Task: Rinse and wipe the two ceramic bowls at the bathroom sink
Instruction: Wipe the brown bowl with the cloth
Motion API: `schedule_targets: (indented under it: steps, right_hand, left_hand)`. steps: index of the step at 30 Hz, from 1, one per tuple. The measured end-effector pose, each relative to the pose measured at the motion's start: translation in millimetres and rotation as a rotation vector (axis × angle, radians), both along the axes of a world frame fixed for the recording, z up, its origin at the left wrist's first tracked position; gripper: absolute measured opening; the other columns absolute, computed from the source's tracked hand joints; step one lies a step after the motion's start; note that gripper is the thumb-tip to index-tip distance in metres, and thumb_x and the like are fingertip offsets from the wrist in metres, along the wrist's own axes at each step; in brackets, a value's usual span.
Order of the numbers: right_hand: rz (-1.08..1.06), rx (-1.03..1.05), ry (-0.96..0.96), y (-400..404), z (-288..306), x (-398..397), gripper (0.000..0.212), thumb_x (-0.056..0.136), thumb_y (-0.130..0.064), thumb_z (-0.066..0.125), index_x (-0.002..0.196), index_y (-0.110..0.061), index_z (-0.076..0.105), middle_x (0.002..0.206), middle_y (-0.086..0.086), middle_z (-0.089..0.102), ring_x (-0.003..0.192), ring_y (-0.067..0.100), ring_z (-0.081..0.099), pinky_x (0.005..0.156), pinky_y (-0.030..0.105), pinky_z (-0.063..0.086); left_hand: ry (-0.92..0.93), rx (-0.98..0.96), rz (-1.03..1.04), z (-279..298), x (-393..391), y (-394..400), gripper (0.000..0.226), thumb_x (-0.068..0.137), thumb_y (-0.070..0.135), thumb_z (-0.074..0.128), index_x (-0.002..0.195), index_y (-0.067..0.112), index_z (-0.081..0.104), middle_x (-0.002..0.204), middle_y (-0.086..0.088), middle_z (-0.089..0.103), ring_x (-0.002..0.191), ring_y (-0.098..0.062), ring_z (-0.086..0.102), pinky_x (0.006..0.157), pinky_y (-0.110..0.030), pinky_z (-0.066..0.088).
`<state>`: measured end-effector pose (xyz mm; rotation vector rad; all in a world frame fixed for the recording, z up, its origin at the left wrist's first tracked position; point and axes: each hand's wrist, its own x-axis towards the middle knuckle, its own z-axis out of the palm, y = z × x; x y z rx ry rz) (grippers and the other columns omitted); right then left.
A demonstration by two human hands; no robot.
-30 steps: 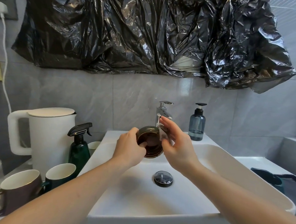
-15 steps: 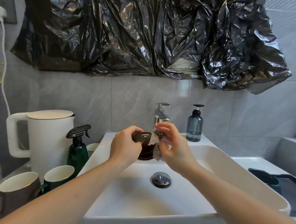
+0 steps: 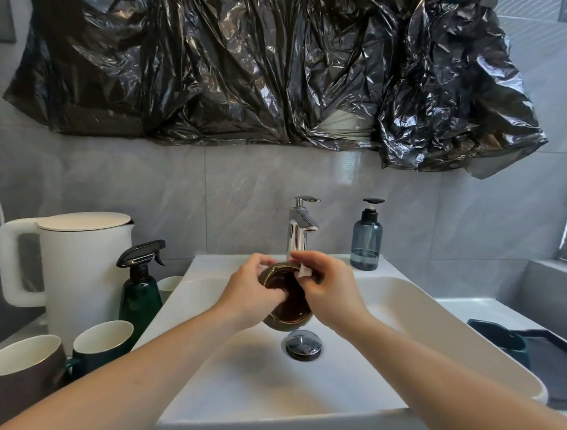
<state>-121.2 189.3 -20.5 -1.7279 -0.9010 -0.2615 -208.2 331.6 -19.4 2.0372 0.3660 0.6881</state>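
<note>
A small dark brown ceramic bowl (image 3: 288, 305) with an olive rim is held over the white sink basin (image 3: 412, 310), tilted with its opening toward me. My left hand (image 3: 248, 294) grips its left rim, fingers curled over the edge. My right hand (image 3: 332, 289) pinches a small white wipe (image 3: 304, 270) against the bowl's upper right rim. The chrome faucet (image 3: 299, 227) stands just behind the hands; no water stream is visible. A second bowl is not visible.
A drain stopper (image 3: 303, 343) sits below the bowl. Left of the sink stand a white kettle (image 3: 78, 268), a green spray bottle (image 3: 140, 288) and two mugs (image 3: 98, 343). A blue soap dispenser (image 3: 366, 240) stands at the right rear. A dark tray (image 3: 552, 361) lies right.
The bowl has come lower and tilted more toward me. My right hand moved the wipe from the front of the bowl up onto its upper right rim.
</note>
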Motion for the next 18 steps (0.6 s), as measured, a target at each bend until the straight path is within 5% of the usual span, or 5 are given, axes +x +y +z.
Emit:
schedule_targets:
  steps: [4, 7, 9, 14, 18]
  right_hand:
    - [-0.083, -0.014, -0.012, -6.4, 3.3, 0.0, 0.053, 0.086, 0.01, 0.053, 0.118, -0.026, 0.075, 0.106, -0.015, 0.073, 0.101, 0.001, 0.064, 0.088, 0.001, 0.046]
    - [-0.143, 0.023, -0.038, -7.5, 5.1, 2.8, 0.052, 0.087, 0.009, 0.054, 0.119, -0.026, 0.076, 0.107, -0.014, 0.073, 0.099, 0.001, 0.062, 0.079, -0.007, 0.039]
    - [-0.126, 0.041, -0.031, -4.5, 3.6, 3.2, 0.053, 0.087, 0.009, 0.054, 0.119, -0.027, 0.075, 0.108, -0.014, 0.074, 0.099, -0.001, 0.064, 0.081, -0.005, 0.041]
    - [0.03, 0.12, 0.06, -2.8, 2.3, 1.1, 0.037, 0.093, -0.008, 0.065, 0.125, -0.027, 0.07, 0.114, -0.016, 0.074, 0.107, -0.003, 0.067, 0.096, 0.019, 0.054]
    - [0.16, 0.113, 0.172, -2.6, 2.2, -0.9, 0.051, 0.08, -0.014, 0.047, 0.126, -0.02, 0.069, 0.118, -0.006, 0.074, 0.113, 0.009, 0.068, 0.102, 0.037, 0.055]
  left_hand:
    - [0.177, -0.196, -0.083, -1.8, -0.8, -12.9, 0.064, 0.066, 0.024, 0.088, 0.119, 0.021, 0.051, 0.113, -0.006, 0.07, 0.088, -0.021, 0.077, 0.069, -0.037, 0.065]
    - [0.23, -0.408, -0.128, 2.7, -4.7, -15.8, 0.038, 0.081, 0.016, 0.083, 0.113, 0.011, 0.064, 0.107, -0.011, 0.074, 0.075, -0.029, 0.077, 0.077, -0.04, 0.067]
    - [0.227, -0.471, -0.141, 1.5, -2.9, -14.5, 0.028, 0.088, 0.008, 0.076, 0.115, 0.006, 0.071, 0.104, -0.013, 0.079, 0.083, -0.029, 0.079, 0.083, -0.043, 0.066]
    - [0.14, -0.007, 0.128, -2.1, 0.9, -1.8, 0.032, 0.079, 0.008, 0.073, 0.108, 0.024, 0.069, 0.098, -0.003, 0.075, 0.082, -0.024, 0.075, 0.072, -0.039, 0.066]
    - [0.044, 0.369, 0.249, 2.1, -5.4, 9.7, 0.031, 0.084, 0.016, 0.075, 0.112, 0.029, 0.07, 0.101, 0.004, 0.072, 0.091, -0.022, 0.059, 0.077, -0.03, 0.047]
